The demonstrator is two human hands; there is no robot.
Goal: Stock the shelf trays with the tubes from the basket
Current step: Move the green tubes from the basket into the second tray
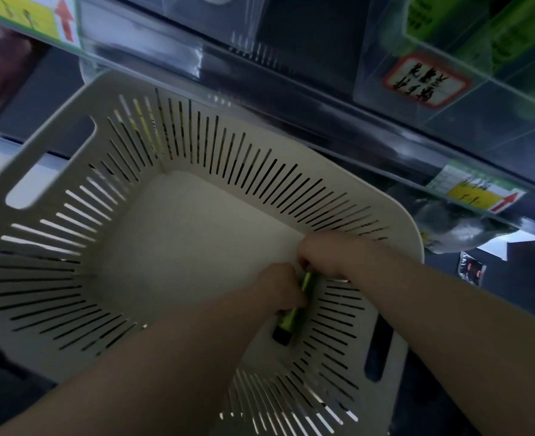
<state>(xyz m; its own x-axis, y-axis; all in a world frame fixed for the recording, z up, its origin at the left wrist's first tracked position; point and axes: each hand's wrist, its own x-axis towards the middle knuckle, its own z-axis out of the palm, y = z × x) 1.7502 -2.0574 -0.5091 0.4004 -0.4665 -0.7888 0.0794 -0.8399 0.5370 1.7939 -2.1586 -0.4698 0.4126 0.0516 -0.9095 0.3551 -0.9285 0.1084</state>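
— Well, worth watching here: two grips crowded onto one tube [294, 316] in the right corner of the basket [181, 240]. Easily fumbled, dropped back onto the floor, or snagged cap-first in a wall slot.
— Caused by what?
— Probably by the two grips pulling against each other. Also by lifting blind toward the clear shelf trays [448, 99] overhead, so close above the basket rim.
— And each grip?
— As for the left hand [280, 287]: curled over the tube's middle, pinching it. As for the right hand [322, 256]: curled at the upper end, seemingly gripping there too, though blurred.
— Where exactly, then?
— Slanted along the foot of the right wall, black cap end poking out below the left hand. Hard to tell whether one tube or two.
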